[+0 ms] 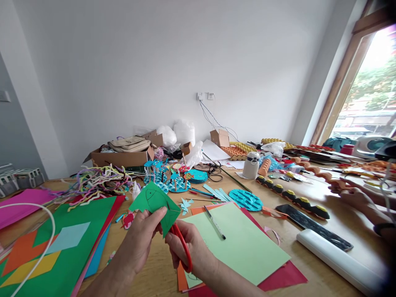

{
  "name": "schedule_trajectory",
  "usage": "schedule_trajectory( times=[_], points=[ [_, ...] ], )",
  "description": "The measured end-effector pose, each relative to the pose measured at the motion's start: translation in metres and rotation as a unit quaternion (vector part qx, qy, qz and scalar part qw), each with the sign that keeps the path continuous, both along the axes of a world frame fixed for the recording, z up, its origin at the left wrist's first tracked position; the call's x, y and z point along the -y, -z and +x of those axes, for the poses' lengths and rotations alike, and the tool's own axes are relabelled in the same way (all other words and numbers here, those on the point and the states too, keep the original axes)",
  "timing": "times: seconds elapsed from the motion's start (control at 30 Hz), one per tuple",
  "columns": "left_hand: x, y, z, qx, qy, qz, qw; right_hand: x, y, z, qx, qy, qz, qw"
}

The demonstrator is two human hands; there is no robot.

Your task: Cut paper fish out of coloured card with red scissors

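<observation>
In my left hand [144,231], thumb on top, I hold a piece of green paper [153,202] with a fish outline drawn on it in dark lines. My right hand [193,243] grips red-handled scissors [185,251]. Their blades meet the paper's right part; the cut itself is too small to make out. Below and right of my hands lies a stack of coloured sheets with a pale green sheet [244,243] on top. A black-capped pen [215,222] rests on that sheet.
Coloured sheets with a green one [74,227] on top lie at left, near pipe cleaners [105,181]. Blue egg-carton crafts [157,173] stand behind my hands. A phone [312,227] and a white case [334,255] are at right, where another person's hands [348,192] hold orange carton.
</observation>
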State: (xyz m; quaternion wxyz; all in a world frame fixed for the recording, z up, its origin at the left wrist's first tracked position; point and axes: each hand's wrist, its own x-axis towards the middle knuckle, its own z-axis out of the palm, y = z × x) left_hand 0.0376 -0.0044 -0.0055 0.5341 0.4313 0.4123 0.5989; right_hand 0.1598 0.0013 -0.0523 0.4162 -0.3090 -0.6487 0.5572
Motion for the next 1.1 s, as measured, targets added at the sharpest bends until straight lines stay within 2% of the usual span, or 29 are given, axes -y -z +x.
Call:
schedule_trajectory(
  times=[0.23, 0.37, 0.5, 0.67, 1.1],
  points=[
    [-0.003, 0.003, -0.001, -0.005, 0.0, 0.007, 1.0, -0.002, 0.003, -0.002, 0.003, 0.016, -0.01, 1.0],
    [-0.005, 0.005, -0.004, -0.044, 0.004, 0.031, 0.999, -0.003, 0.003, -0.002, 0.01, 0.021, -0.016, 1.0],
    [-0.008, 0.008, -0.007, -0.07, -0.029, 0.07, 0.995, -0.003, 0.003, -0.003, 0.017, 0.019, -0.019, 0.999],
    [-0.008, 0.008, -0.008, -0.09, -0.061, 0.071, 0.992, -0.001, 0.002, -0.002, 0.023, 0.015, -0.028, 0.999],
    [-0.008, 0.011, -0.015, -0.115, -0.003, 0.063, 0.991, 0.0, -0.003, -0.001, 0.013, 0.009, -0.013, 1.0]
  ],
)
